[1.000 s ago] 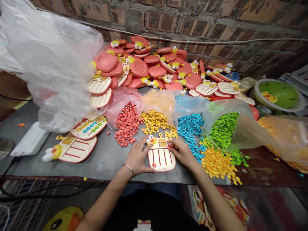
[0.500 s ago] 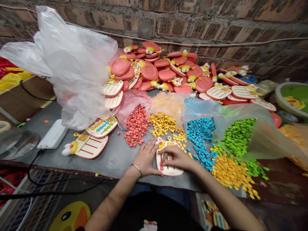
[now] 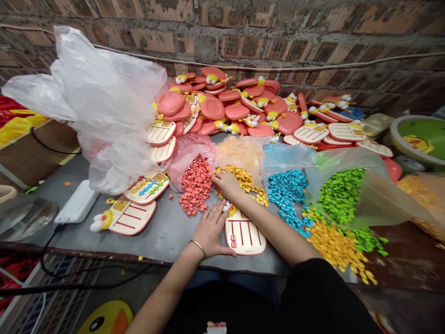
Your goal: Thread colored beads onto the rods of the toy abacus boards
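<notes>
Here, grey table (image 3: 163,234) against brick wall (image 3: 278,28); left hand (image 3: 210,229) on toy board (image 3: 247,237).

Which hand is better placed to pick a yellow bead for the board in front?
Right. The right hand lies on the yellow beads, while the left hand is pressed flat against the left edge of the board, likely steadying it.

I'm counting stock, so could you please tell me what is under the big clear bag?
Under the clear bag, cream toy boards poke out at its right edge and a beaded board at its lower edge. Crumpled film hides the rest.
</notes>
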`<state>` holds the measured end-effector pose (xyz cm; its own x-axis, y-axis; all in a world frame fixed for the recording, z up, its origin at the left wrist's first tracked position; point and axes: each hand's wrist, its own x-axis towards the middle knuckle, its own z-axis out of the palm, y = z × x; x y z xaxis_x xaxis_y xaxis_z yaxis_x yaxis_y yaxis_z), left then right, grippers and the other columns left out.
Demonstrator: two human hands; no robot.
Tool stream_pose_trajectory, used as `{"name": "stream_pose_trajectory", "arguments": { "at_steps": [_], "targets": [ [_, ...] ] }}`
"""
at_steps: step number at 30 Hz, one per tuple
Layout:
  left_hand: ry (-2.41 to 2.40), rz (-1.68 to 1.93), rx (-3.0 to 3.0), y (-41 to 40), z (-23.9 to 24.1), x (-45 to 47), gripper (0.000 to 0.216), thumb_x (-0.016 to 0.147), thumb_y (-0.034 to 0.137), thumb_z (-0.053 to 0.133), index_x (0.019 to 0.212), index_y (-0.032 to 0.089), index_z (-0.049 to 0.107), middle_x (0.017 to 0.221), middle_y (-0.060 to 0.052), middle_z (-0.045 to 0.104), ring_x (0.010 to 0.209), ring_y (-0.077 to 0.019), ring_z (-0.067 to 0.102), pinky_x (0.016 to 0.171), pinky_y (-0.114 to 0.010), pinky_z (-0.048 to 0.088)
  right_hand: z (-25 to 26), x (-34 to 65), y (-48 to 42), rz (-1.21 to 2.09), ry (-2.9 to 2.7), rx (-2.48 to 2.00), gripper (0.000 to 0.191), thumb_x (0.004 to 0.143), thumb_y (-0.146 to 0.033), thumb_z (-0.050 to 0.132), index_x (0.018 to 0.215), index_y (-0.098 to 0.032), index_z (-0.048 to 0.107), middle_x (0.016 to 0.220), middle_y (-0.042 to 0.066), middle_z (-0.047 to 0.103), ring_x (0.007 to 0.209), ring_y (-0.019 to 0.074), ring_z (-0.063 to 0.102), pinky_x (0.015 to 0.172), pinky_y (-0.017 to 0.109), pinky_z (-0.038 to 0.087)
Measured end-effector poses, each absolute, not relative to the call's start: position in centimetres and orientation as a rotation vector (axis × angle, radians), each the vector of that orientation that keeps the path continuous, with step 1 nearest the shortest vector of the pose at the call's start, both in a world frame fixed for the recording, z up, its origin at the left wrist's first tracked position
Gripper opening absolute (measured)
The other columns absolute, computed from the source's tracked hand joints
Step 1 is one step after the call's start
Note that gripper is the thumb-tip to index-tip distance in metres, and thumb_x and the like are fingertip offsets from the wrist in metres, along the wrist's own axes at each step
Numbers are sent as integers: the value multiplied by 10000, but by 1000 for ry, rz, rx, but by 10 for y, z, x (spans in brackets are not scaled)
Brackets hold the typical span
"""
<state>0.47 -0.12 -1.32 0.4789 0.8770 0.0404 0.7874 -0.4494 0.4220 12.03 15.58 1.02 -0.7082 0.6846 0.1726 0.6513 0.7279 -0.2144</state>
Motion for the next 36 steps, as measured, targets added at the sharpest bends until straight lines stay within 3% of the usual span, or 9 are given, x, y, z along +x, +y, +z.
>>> {"name": "stream_pose_trajectory", "arguments": {
  "at_steps": [7,12,19,27,30,33,36],
  "targets": [
    [1396,370,2391,-1,-13,4,1238,523,833,681,1479,141,308,1575,-211,182,1420,-394,242,1107,-511,252,28,210,103,685,-2153,-952,72,911,-197,586,927,-184,655,934,64,679,865,181,638,767,287,502],
    [1393,353,2400,-2,-13,4,1213,535,804,703,1478,153,304,1575,-206,183,1420,-385,247,1097,-505,259,19,259,64,577,-2170,-1094,133,929,-196,541,907,-205,672,932,68,672,883,199,636,794,328,516],
    [1416,367,2406,-2,-8,5,1195,526,808,702,1463,163,335,1569,-200,214,1406,-380,278,1080,-492,270,-3,255,50,311,-2313,-1231,185,935,-191,511,859,-186,680,792,71,612,776,212,567,697,326,483],
    [1411,345,2412,-1,-4,6,1203,513,832,682,1457,163,351,1559,-196,247,1398,-365,294,1072,-471,274,-6,260,48,479,-2146,-1159,163,927,-187,526,863,-196,676,785,61,640,756,203,604,680,318,493],
    [1427,366,2386,-2,-4,6,1191,506,845,670,1452,188,366,1558,-183,261,1385,-370,314,1078,-477,262,-4,267,41,559,-2187,-1164,135,915,-212,559,952,-207,688,810,59,672,768,208,623,693,327,502],
    [1414,365,2375,-1,-3,7,1164,524,839,662,1444,184,378,1559,-181,260,1384,-365,317,1077,-472,265,-1,270,34,689,-2182,-1191,237,905,-243,585,1130,-221,658,860,55,706,784,208,651,717,334,521],
    [1387,351,2384,-1,-2,8,1161,538,823,665,1450,171,364,1567,-182,236,1395,-361,300,1077,-468,262,-1,255,33,795,-2118,-1195,294,887,-274,614,1176,-224,640,922,64,727,822,216,675,764,356,534]
  ]
}}
